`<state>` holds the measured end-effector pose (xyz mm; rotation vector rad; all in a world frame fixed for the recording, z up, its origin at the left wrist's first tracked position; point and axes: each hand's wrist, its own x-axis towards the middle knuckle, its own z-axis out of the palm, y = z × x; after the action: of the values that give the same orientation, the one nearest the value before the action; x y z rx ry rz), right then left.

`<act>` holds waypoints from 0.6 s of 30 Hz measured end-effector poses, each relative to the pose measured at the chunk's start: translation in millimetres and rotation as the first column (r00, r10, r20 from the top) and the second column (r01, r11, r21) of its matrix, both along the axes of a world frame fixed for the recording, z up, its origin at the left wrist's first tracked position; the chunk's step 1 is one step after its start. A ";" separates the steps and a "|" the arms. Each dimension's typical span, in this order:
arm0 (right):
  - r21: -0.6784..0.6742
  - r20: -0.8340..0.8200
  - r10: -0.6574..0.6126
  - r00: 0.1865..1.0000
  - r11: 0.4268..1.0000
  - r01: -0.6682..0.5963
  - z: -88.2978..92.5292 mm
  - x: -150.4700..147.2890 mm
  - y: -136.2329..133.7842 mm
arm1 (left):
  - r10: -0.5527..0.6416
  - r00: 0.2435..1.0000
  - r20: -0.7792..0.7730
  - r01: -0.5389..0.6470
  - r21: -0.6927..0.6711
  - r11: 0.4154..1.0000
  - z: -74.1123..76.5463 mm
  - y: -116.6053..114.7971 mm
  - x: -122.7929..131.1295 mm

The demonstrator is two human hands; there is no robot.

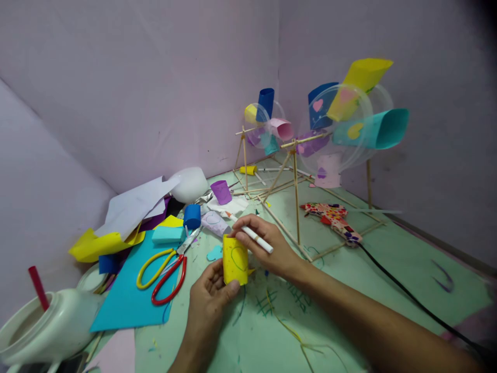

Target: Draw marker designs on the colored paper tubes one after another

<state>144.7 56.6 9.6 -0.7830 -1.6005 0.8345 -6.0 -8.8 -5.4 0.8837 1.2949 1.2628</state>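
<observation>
My left hand (213, 296) grips the lower part of a yellow paper tube (235, 264), its thumb at the bottom edge. A looped outline is drawn in green on the tube's front. In my right hand (267, 243) is a white marker (254, 239), slanted with its orange end pointing up and left. The right fingers are at the tube's upper rim; whether they also pinch it I cannot tell. Just left of the tube lie a light-blue paper cutout (215, 253) and a pale purple paper piece (215, 224) bearing an outline.
Scissors (176, 267) with yellow and red handles lie on blue paper (128, 305). Two stick-framed wheels with paper tubes (267, 116) (351, 114) stand behind. A patterned glue gun (334, 220) trails a black cord at right. A white pot (66, 321) is at lower left.
</observation>
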 end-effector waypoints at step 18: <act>-0.042 -0.256 -0.106 0.961 0.994 0.098 12.3 2.2 -14.5 | 0.048 0.961 0.272 -0.032 -0.063 0.998 -4.8 10.9 -11.7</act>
<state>146.9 42.1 21.9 -0.7387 -1.3097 0.8493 -17.7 2.1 -10.2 0.6196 1.1271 1.3210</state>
